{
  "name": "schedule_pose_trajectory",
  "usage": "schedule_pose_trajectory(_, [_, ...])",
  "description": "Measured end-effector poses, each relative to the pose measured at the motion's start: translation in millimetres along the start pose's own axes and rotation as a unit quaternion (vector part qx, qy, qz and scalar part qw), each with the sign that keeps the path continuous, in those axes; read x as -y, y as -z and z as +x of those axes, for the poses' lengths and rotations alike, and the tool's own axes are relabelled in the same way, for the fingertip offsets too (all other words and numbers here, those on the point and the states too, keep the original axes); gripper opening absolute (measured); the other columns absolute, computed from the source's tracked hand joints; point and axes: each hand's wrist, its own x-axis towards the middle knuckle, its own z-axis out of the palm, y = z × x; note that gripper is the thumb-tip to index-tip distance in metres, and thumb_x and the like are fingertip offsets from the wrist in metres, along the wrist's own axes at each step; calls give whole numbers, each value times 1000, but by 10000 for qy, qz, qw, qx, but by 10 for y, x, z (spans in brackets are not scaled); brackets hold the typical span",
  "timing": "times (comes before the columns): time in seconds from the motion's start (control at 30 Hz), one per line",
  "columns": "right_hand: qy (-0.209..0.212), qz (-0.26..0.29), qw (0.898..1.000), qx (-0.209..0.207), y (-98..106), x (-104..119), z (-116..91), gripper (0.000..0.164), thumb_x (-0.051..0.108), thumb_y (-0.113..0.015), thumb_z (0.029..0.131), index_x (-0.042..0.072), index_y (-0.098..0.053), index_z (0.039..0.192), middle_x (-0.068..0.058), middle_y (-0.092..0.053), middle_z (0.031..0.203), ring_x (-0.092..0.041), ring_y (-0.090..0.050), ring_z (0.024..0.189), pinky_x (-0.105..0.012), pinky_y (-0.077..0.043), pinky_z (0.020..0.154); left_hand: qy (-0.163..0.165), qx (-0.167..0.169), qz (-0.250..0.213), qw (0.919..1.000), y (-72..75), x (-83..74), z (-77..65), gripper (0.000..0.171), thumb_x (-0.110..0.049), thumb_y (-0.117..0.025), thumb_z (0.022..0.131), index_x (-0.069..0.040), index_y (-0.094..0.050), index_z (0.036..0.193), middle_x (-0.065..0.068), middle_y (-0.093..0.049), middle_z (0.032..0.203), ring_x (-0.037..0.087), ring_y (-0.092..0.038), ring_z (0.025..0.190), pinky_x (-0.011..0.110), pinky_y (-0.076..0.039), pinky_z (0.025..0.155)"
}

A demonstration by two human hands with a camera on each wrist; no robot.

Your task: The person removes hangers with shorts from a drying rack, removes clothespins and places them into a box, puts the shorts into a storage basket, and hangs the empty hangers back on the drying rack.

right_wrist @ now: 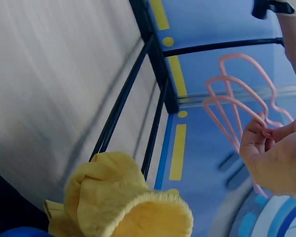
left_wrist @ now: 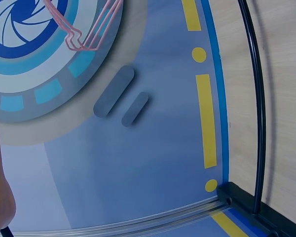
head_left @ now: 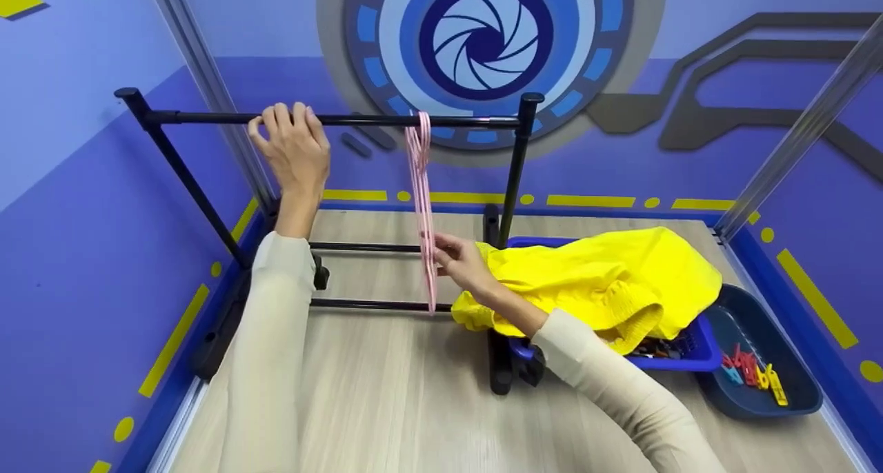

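A black clothes rack (head_left: 372,120) stands on the wooden surface. My left hand (head_left: 293,152) grips its top bar left of the middle, fingers over the bar. Several thin pink clothes hangers (head_left: 423,176) hang together from the bar's right half. Lower down, my right hand (head_left: 463,260) reaches them from the right. In the right wrist view that hand (right_wrist: 276,158) pinches one hanger (right_wrist: 232,98) between thumb and fingers, while the hangers fan slightly apart. Just under the right forearm lies a yellow garment (head_left: 662,273) with a gathered elastic edge.
The garment is heaped on a blue basket (head_left: 705,356), overhanging the rack's right foot. Beside it, a dark tub (head_left: 793,397) holds red, yellow and blue clothespins (head_left: 748,366). Blue printed walls (head_left: 83,252) enclose the back and sides.
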Motion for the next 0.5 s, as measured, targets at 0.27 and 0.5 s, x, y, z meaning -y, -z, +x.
schedule_pose_trajectory(0.27, [70,-10,9996,283,-254,52,40,40,-4,-50,103,-6,-54,142,-28,-67,119,-10,-68,90,-37,-62,86,28,25,-20,10000,23,7,2,36,-27,-37,111,-2,-60,101,22,-60,103,40,-52,111,58,-27,109])
schedule_pose_trajectory(0.5, [14,-116,9993,366,-318,87,59,36,-6,-50,103,-9,-58,138,-31,-66,122,-19,-69,97,-34,-62,85,23,132,-33,9999,29,4,0,43,-31,-29,112,-2,-60,102,21,-60,103,39,-51,112,57,-26,110])
